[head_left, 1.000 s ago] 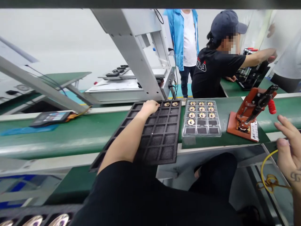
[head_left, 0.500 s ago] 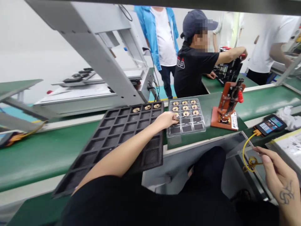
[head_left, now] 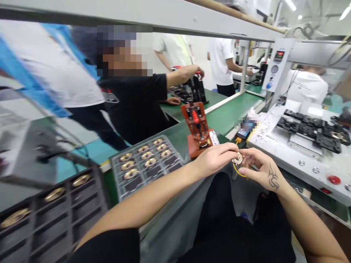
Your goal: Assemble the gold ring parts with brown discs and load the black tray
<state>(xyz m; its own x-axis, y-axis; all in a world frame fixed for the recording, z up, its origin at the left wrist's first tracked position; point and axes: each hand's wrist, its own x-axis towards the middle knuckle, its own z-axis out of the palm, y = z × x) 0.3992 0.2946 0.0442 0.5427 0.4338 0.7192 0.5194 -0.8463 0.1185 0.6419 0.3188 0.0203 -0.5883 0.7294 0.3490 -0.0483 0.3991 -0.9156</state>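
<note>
both hands meet in front of the red press, just below its base. the left hand and the right hand pinch one small round disc between their fingertips, fingers narrowed onto its rim. a yellow cable loops just under the disc; whether it touches the right hand is hard to tell. left of the press lies a clear tray with rows of brass discs, and further left a black tray, blurred. right of the press sits a white machine. behind the press, a co-worker in black reaches to another fixture.
</note>
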